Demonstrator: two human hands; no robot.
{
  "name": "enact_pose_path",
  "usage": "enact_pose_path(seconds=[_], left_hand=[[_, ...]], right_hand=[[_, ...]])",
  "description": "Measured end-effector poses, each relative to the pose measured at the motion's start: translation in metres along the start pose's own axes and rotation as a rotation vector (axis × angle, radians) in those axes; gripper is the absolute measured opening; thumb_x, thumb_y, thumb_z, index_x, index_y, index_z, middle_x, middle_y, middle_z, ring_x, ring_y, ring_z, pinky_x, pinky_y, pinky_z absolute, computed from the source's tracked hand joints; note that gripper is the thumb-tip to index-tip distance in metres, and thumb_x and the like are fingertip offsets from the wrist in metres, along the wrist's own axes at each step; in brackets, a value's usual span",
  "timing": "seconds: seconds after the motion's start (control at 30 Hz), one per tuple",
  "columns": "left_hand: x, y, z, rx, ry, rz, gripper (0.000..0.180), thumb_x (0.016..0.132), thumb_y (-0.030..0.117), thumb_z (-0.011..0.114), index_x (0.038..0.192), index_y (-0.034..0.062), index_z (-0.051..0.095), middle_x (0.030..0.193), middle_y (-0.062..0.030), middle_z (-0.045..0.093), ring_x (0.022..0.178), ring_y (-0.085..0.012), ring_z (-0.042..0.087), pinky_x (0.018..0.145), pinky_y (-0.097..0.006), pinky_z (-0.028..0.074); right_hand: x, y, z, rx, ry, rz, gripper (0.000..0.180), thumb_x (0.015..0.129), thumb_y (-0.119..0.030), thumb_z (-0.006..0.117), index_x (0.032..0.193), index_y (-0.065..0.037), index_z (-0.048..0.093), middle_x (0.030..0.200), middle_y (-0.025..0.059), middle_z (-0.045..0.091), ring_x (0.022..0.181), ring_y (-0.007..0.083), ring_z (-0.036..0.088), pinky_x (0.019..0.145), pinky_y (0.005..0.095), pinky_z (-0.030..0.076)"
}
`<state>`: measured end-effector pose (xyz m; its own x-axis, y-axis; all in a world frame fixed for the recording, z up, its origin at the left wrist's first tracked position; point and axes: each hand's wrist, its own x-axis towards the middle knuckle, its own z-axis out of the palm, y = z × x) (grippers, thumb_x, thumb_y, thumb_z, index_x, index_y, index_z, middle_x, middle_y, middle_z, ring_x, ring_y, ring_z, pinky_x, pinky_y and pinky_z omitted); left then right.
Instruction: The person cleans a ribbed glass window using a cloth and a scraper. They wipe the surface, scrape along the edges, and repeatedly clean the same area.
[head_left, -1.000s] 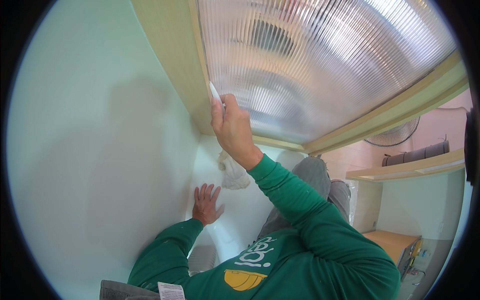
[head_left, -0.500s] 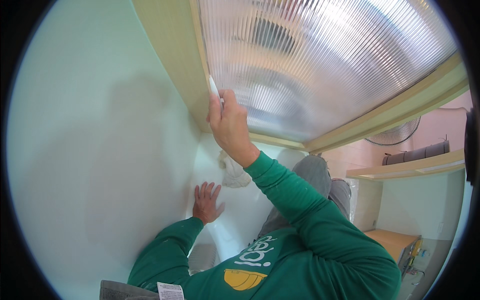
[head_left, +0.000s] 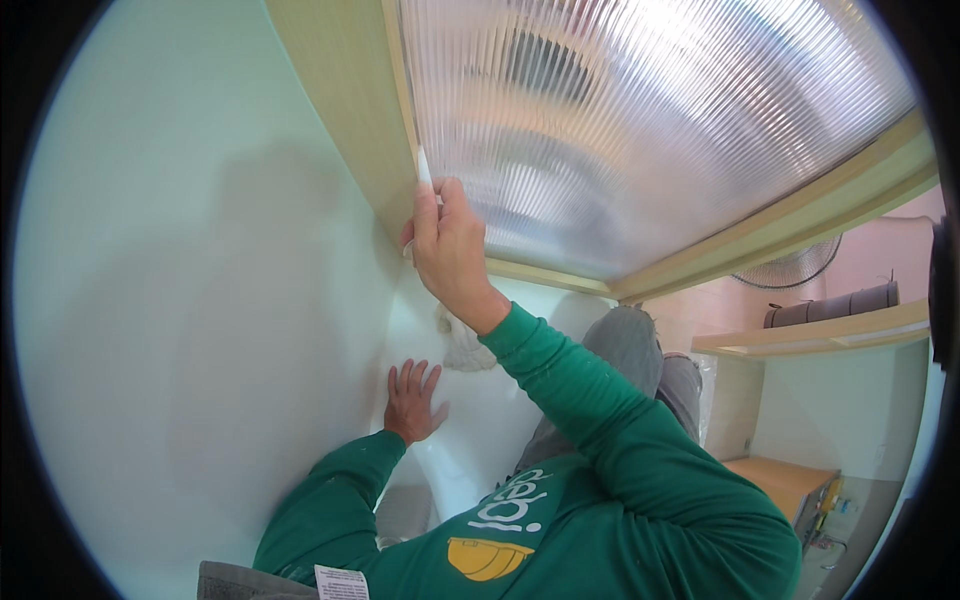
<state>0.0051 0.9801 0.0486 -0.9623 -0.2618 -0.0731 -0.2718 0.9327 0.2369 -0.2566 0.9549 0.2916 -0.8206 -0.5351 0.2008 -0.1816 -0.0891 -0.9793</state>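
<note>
My right hand (head_left: 452,245) is raised and closed round a slim white tool with a tapered tip (head_left: 424,168). Most of the tool is hidden in my fingers, so its exact kind does not show. Its tip meets the edge where a ribbed translucent panel (head_left: 640,130) joins its pale wooden frame (head_left: 350,110). Lower down, my left hand (head_left: 410,408) rests with fingers spread on a glossy white surface (head_left: 465,425), close to the wall. A crumpled off-white cloth (head_left: 466,348) lies on that surface, partly covered by my right wrist.
A plain pale wall (head_left: 200,300) rises on the left. My bent knee in grey trousers (head_left: 625,350) is beneath the frame's lower rail. To the right are a wooden ledge (head_left: 820,332), a grey rolled bundle (head_left: 840,303), a fan grille (head_left: 795,265) and an orange-brown box-like piece (head_left: 785,480).
My right hand has shifted slightly left with the white tool, whose tip stays along the panel's edge. My left hand is practically unmoved.
</note>
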Motion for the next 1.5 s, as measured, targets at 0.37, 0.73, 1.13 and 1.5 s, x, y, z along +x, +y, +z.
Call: enact_pose_path(seconds=[0.37, 0.73, 1.13, 1.5], left_hand=[[0.001, 0.001, 0.002, -0.004, -0.011, -0.006, 0.079, 0.091, 0.049, 0.067, 0.156, 0.0102, 0.043, 0.156, -0.0179, 0.038, 0.150, -0.0428, 0.025, 0.124, -0.065, 0.014], [0.000, 0.000, 0.002, -0.020, 0.001, 0.011, 0.078, 0.090, 0.047, 0.066, 0.154, 0.0071, 0.044, 0.154, -0.0204, 0.036, 0.148, -0.0444, 0.025, 0.123, -0.065, 0.013], [0.001, 0.001, 0.001, 0.001, -0.013, 0.011, 0.079, 0.091, 0.048, 0.066, 0.154, 0.0077, 0.043, 0.155, -0.0200, 0.035, 0.149, -0.0438, 0.023, 0.124, -0.065, 0.012], [0.001, 0.000, 0.001, -0.003, -0.028, -0.001, 0.079, 0.091, 0.049, 0.065, 0.155, 0.0081, 0.043, 0.155, -0.0195, 0.035, 0.150, -0.0431, 0.022, 0.124, -0.063, 0.011]], right_hand=[[0.007, 0.005, -0.011, -0.092, 0.005, -0.085, 0.022, 0.106, -0.023, 0.060, 0.104, -0.002, 0.055, 0.061, 0.0133, 0.060, 0.052, 0.0266, 0.064, 0.052, 0.0384, 0.047], [-0.006, 0.025, -0.045, -0.139, -0.004, -0.062, 0.025, 0.104, -0.023, 0.064, 0.115, -0.002, 0.066, 0.077, 0.0105, 0.065, 0.062, 0.0142, 0.055, 0.060, 0.0306, 0.047], [-0.010, 0.009, -0.048, 0.473, -0.354, 0.446, 0.027, 0.111, -0.030, 0.052, 0.115, -0.005, 0.061, 0.095, 0.0012, 0.064, 0.073, 0.0103, 0.060, 0.061, 0.0275, 0.048], [0.003, 0.004, -0.050, 0.514, -0.350, 0.591, 0.030, 0.110, -0.035, 0.054, 0.119, -0.008, 0.062, 0.095, 0.0012, 0.062, 0.069, 0.0083, 0.052, 0.056, 0.0236, 0.042]])
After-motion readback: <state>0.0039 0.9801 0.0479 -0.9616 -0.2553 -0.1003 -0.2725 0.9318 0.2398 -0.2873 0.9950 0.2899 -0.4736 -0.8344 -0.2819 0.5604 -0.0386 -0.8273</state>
